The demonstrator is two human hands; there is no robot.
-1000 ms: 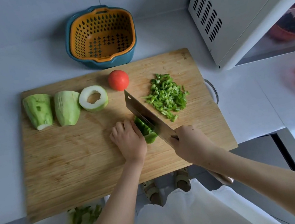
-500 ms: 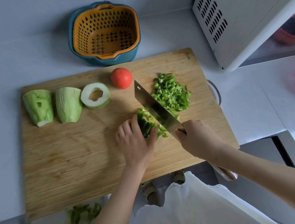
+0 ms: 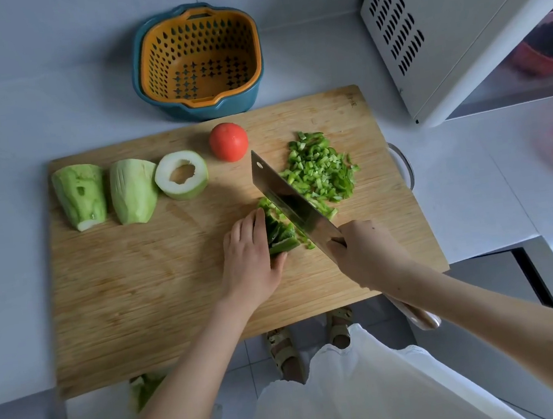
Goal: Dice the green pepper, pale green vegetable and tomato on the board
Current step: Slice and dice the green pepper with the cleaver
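On the wooden board [image 3: 140,293] my left hand [image 3: 250,260] holds down a bundle of green pepper strips [image 3: 281,234], fingers curled over them. My right hand [image 3: 363,254] grips a cleaver [image 3: 288,201] whose blade stands against the strips' right side. A heap of diced green pepper [image 3: 320,170] lies right of the blade. Three pieces of the pale green vegetable lie at the board's far left: two peeled chunks [image 3: 80,195] [image 3: 131,189] and a hollow ring [image 3: 181,174]. A whole red tomato [image 3: 228,141] sits near the far edge.
An orange colander in a blue bowl [image 3: 198,63] stands behind the board. A white appliance [image 3: 447,28] fills the far right. A metal rim [image 3: 404,167] peeks out by the board's right edge. Green scraps [image 3: 144,389] lie below the counter's front edge.
The cleaver has chopped along the strips and small cut bits now lie beside the blade. My left hand has shifted back along the bundle. The view has drifted slightly.
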